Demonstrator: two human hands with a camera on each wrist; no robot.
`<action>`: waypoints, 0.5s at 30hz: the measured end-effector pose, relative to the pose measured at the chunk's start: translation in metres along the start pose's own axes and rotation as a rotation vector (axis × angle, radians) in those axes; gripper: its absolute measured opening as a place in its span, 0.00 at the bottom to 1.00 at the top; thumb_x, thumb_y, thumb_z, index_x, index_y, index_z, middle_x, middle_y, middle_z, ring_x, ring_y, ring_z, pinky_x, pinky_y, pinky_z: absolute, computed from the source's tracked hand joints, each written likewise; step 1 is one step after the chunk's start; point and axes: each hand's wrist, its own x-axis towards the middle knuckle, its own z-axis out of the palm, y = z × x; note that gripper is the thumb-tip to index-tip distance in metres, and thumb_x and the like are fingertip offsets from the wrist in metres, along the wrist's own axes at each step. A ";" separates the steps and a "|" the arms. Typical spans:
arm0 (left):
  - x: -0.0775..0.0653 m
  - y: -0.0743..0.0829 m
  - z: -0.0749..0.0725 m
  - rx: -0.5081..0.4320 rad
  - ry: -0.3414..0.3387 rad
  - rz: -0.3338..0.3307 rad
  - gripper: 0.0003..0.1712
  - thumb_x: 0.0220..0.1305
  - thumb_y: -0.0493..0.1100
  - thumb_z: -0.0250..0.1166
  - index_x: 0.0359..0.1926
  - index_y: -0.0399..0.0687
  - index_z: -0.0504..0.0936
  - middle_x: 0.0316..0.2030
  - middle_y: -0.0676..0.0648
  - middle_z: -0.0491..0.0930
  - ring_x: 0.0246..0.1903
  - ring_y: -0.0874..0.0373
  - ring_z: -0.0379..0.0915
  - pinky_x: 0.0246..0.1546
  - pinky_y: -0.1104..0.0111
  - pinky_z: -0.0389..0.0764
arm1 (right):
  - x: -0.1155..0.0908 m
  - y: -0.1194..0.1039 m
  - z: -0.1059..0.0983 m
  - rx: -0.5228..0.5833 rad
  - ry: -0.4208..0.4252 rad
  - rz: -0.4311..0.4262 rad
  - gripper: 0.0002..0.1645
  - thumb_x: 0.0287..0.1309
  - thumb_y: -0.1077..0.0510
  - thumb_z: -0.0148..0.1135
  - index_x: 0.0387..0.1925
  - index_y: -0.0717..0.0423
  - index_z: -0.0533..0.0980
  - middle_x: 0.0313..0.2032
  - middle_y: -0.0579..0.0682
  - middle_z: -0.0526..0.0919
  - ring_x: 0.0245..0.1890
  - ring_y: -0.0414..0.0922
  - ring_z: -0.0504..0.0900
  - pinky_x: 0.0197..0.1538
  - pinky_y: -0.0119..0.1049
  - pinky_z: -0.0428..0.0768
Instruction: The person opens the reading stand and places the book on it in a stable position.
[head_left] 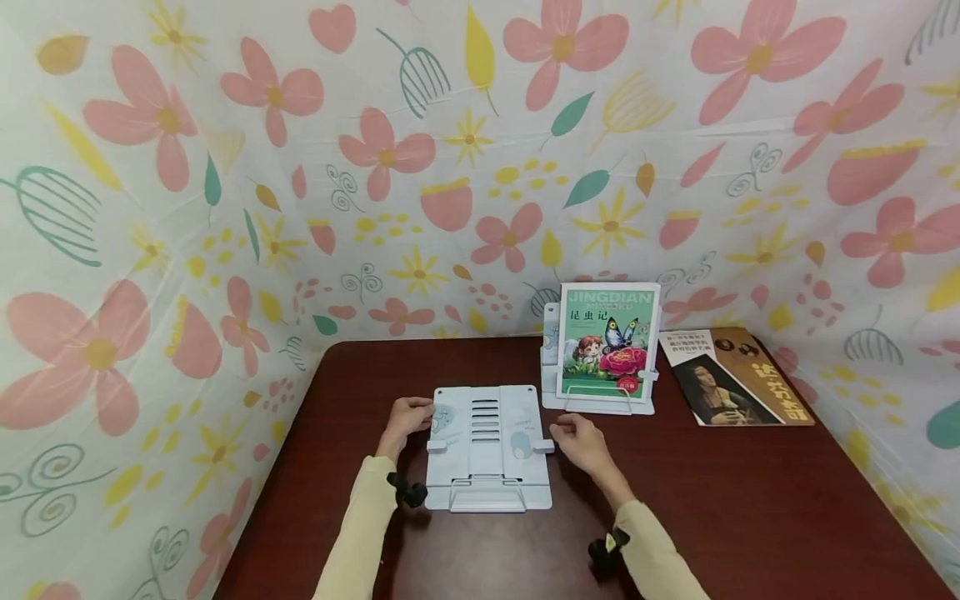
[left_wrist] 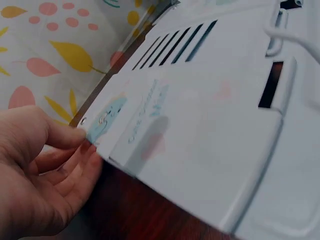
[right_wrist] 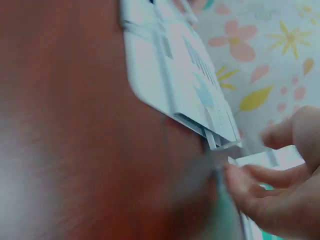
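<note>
Flowery cloth [head_left: 45,150] hung to the left of the white stand [head_left: 487,460] and behind it. A pale yellow left sleeve [head_left: 360,525] was below and to the left of the stand. The left hand [head_left: 405,423] was at the stand's left edge, near the top corner, and pinched that edge with its thumb and fingers. The white stand was on the dark red table [head_left: 750,508]. It had a left clip [head_left: 437,447], a row of slots [head_left: 484,421] down its middle, a wire rest [head_left: 487,506] at its bottom and a right clip [head_left: 543,447] that stuck out past its side. A second stand [head_left: 551,367] stood behind the white stand and to the right. It held up a green book [head_left: 607,342] with a butterfly and a big red flower on the front. The right hand [head_left: 583,446] was just beside the right clip. Its fingers were loosely bent, with a gap between thumb and finger. I could not tell if it touched the clip, because the close view was blurry. The right sleeve [head_left: 656,554] was below and to the right of the white stand. Far to the stand's right and behind it, a brown book [head_left: 750,379] lay flat.
</note>
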 end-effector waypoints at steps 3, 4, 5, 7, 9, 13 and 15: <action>0.000 0.004 0.004 0.010 0.007 -0.022 0.18 0.72 0.37 0.61 0.57 0.31 0.81 0.53 0.32 0.81 0.48 0.44 0.83 0.51 0.57 0.85 | 0.012 0.000 0.002 -0.012 -0.108 0.094 0.22 0.69 0.57 0.59 0.55 0.71 0.78 0.47 0.64 0.86 0.47 0.56 0.85 0.48 0.48 0.84; 0.001 0.005 0.005 0.012 0.009 -0.025 0.17 0.72 0.37 0.60 0.57 0.31 0.81 0.53 0.33 0.81 0.48 0.45 0.82 0.51 0.57 0.85 | 0.014 -0.001 0.004 -0.007 -0.127 0.098 0.23 0.69 0.57 0.59 0.56 0.72 0.78 0.48 0.64 0.85 0.47 0.56 0.84 0.47 0.47 0.84; 0.001 0.006 0.006 0.013 0.010 -0.024 0.17 0.73 0.38 0.60 0.57 0.32 0.81 0.53 0.33 0.81 0.49 0.45 0.82 0.52 0.57 0.85 | 0.016 -0.002 0.006 -0.001 -0.136 0.094 0.23 0.69 0.57 0.59 0.56 0.72 0.78 0.47 0.64 0.86 0.47 0.55 0.85 0.47 0.47 0.84; 0.001 0.007 0.006 0.001 0.010 -0.017 0.17 0.73 0.38 0.60 0.57 0.32 0.81 0.53 0.33 0.81 0.49 0.44 0.81 0.52 0.56 0.84 | 0.018 -0.005 0.010 0.006 -0.125 0.083 0.23 0.68 0.58 0.59 0.56 0.72 0.78 0.46 0.63 0.86 0.46 0.54 0.85 0.46 0.45 0.85; 0.000 0.009 0.004 -0.028 0.009 0.001 0.17 0.73 0.39 0.60 0.57 0.33 0.81 0.53 0.33 0.80 0.50 0.43 0.81 0.53 0.55 0.84 | 0.019 -0.009 0.011 0.013 -0.093 0.077 0.22 0.68 0.58 0.59 0.56 0.71 0.78 0.45 0.63 0.86 0.44 0.53 0.85 0.45 0.44 0.85; -0.008 0.018 -0.006 -0.091 0.010 0.058 0.17 0.75 0.40 0.59 0.57 0.33 0.80 0.52 0.34 0.80 0.53 0.42 0.80 0.57 0.53 0.82 | 0.022 -0.018 0.006 0.092 -0.061 0.060 0.19 0.69 0.60 0.59 0.55 0.70 0.78 0.46 0.64 0.85 0.43 0.53 0.85 0.45 0.43 0.85; -0.015 0.026 -0.013 -0.117 0.015 0.100 0.17 0.75 0.40 0.59 0.57 0.33 0.81 0.51 0.35 0.80 0.52 0.41 0.79 0.58 0.51 0.81 | 0.025 -0.024 0.000 0.167 -0.064 0.041 0.18 0.70 0.61 0.58 0.55 0.70 0.78 0.48 0.66 0.84 0.43 0.54 0.86 0.46 0.44 0.86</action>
